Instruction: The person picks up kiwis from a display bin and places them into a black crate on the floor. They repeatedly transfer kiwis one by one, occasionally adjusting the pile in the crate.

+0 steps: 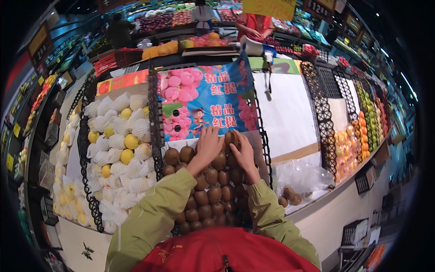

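Observation:
Rows of brown kiwifruit (214,194) fill the near part of the middle display section. At their upper edge, my right hand (243,153) has its fingers curled around one kiwifruit (230,138) at the upper right of the rows. My left hand (208,146) lies over the upper rows just to the left, its fingers stretched towards a printed cardboard sheet (222,98) with pictures of pink grapes; its palm side is hidden, so I cannot tell whether it touches a fruit. A few loose kiwifruit (290,193) lie beside a clear plastic bag (302,175) at the right.
Foam-netted yellow fruit (117,146) fills the section at left. Black lattice dividers (321,115) separate the sections. A white board (283,112) lies right of the grape sheet, below a megaphone (251,46). Bagged orange fruit (346,153) sits farther right. A person in red (255,25) stands across the display.

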Demonstrator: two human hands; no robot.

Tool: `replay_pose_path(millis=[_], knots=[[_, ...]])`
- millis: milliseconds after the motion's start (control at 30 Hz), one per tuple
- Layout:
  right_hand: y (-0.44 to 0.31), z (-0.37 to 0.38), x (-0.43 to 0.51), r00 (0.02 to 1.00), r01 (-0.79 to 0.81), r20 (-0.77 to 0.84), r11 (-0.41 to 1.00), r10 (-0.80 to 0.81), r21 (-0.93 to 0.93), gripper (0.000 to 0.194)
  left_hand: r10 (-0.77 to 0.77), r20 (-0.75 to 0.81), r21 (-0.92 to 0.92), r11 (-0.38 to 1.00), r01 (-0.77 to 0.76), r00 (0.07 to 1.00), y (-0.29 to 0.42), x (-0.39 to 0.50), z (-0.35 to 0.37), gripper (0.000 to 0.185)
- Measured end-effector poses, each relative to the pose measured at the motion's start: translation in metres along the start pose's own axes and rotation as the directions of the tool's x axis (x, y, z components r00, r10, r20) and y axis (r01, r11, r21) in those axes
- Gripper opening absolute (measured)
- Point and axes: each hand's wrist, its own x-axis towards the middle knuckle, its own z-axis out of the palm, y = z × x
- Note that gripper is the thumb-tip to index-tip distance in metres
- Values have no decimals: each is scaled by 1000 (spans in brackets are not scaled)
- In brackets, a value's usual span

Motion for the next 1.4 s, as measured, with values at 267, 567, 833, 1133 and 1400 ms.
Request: replay_pose_path(millis=[267, 567, 833, 1133, 1400], knots=[[-2, 2, 19, 994, -43, 88, 977, 62, -211, 48, -91, -90, 98, 990, 100, 992, -16, -59, -21, 56], [-14, -4, 6, 996, 15, 92, 986, 0, -166, 52, -101, 53, 133, 987, 93, 993, 0, -59, -48, 77], [-97, -137, -39, 846, 154, -503, 985, -174, -81, 45, 0, -488, -103, 993, -57, 873, 26, -55, -193, 38], [-75, -316, -249, 442, 442, -1, -217, 897, 870, 66, 181, 475, -444, -796, 412, 861, 64, -115, -119, 55], [-133, -468, -483, 147, 660, -697, 455, 702, 597, 62, -86, 230, -748, -652, 120, 969, 106, -139, -77, 33]])
